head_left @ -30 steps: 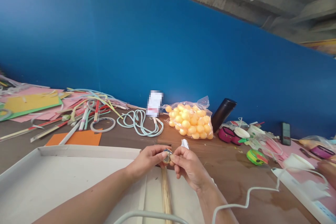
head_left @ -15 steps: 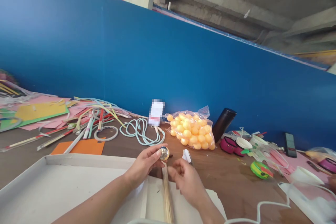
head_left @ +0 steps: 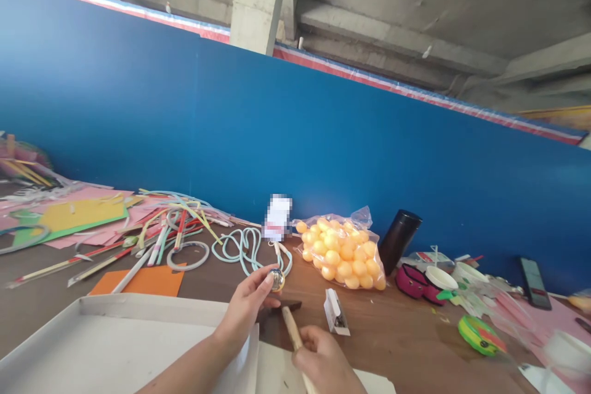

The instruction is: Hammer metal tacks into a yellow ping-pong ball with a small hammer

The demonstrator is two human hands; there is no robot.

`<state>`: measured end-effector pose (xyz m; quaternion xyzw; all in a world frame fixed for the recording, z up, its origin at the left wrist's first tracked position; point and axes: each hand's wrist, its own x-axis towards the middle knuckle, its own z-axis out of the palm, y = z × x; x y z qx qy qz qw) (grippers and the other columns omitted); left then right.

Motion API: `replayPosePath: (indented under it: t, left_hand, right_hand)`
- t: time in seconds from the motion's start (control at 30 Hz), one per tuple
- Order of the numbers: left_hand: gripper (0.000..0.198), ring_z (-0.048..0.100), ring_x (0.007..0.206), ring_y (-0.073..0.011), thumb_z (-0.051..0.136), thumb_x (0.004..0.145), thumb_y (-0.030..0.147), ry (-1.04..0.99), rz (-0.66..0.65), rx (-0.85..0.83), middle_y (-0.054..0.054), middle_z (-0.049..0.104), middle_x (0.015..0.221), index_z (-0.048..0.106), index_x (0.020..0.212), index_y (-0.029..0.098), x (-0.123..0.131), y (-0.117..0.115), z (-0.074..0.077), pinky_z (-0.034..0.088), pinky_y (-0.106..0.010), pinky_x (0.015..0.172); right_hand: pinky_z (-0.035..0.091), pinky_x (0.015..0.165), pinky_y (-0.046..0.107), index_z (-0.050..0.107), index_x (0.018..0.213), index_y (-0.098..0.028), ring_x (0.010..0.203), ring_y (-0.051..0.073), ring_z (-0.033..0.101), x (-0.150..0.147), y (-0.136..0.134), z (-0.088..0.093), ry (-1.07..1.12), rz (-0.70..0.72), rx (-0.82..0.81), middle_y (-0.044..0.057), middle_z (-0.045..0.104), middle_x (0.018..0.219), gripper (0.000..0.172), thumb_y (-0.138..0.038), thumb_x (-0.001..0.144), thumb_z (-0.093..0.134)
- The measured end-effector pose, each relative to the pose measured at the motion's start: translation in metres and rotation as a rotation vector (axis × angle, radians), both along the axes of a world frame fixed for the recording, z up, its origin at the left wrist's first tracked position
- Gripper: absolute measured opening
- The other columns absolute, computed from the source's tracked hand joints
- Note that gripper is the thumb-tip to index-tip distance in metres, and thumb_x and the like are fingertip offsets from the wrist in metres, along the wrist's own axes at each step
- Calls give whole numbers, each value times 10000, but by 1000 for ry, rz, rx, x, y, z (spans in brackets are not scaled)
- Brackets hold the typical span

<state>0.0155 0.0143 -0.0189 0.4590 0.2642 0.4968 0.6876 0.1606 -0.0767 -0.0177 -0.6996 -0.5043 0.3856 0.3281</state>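
Note:
Between the thumb and fingers of my left hand (head_left: 247,305) is a small shiny round metallic piece (head_left: 277,280), silver and gold in its reflections. I cannot tell whether it is a bell or a ball. My right hand (head_left: 321,357) is closed around the pale wooden handle of a hammer (head_left: 292,325), whose dark head lies just below my left fingertips, partly hidden. To the right of the hammer, a small open white box (head_left: 336,313) holds small dark pieces too tiny to name.
A large white tray (head_left: 138,345) fills the left front. Behind my hands lie a coiled light-blue cord (head_left: 240,246) and a bag of orange balls (head_left: 341,252). A black bottle (head_left: 401,240), a green tape measure (head_left: 480,335) and a phone (head_left: 534,283) stand or lie rightward.
My right hand has closed around the hammer handle, where its fingers were beside it before. The round piece is a little lower and further left in view. The camera has tilted upward.

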Motion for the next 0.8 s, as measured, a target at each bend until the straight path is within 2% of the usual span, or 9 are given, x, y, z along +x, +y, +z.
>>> replayPosePath:
  t: [0.1, 0.2, 0.3, 0.4, 0.53, 0.63, 0.8]
  left_hand:
    - [395, 564, 790, -163, 564, 785, 404, 2, 37, -7, -68, 613, 911, 591, 1110, 181, -1, 1, 0, 507, -269, 646]
    - [397, 563, 796, -165, 567, 782, 405, 9, 48, -23, -69, 612, 919, 589, 1107, 178, 0, 1, 2, 508, -270, 641]
    - [389, 565, 780, -157, 567, 782, 404, 12, 49, -26, -65, 612, 918, 591, 1098, 179, 0, 1, 2, 507, -264, 640]
    - [396, 570, 779, -158, 576, 773, 408, 11, 50, -22, -64, 619, 891, 596, 1093, 175, 1, 1, 2, 507, -257, 636]
    - [429, 578, 769, -163, 607, 742, 418, 15, 75, -18, -78, 628, 907, 607, 1090, 167, 1, 1, 2, 510, -260, 628]
    - [435, 580, 767, -167, 623, 723, 425, 19, 87, -19, -76, 630, 895, 618, 1074, 167, 1, 1, 4, 512, -263, 624]
    - [436, 588, 773, -170, 625, 721, 426, 36, 95, -31, -69, 636, 892, 615, 1077, 174, 2, 0, 6, 513, -278, 653]
  right_hand:
    - [417, 367, 214, 552, 918, -166, 405, 107, 501, 0, 1, 2, 122, -24, 28, -28, 536, 633, 256, -208, 704, 419]
    - [400, 324, 194, 481, 1081, -157, 409, 101, 464, 0, -2, 8, 300, -85, 238, -47, 486, 604, 355, -316, 763, 495]
    - [350, 285, 172, 454, 1185, -175, 401, 88, 454, 2, -8, 15, 447, -179, 416, -7, 554, 682, 529, -436, 743, 587]
    - [352, 292, 171, 477, 1217, -188, 420, 77, 470, 2, -15, 20, 508, -226, 459, 60, 602, 849, 586, -463, 721, 623]
    - [357, 294, 176, 511, 1222, -195, 423, 81, 487, -1, -20, 18, 451, -170, 454, 82, 611, 886, 546, -456, 750, 593]
    - [365, 294, 179, 520, 1229, -214, 433, 95, 508, -4, -21, 13, 306, -149, 485, 85, 618, 885, 514, -447, 772, 563]
    - [469, 389, 231, 586, 1174, -234, 439, 108, 518, -8, -20, 12, 101, -118, 554, 93, 643, 917, 443, -435, 783, 533]
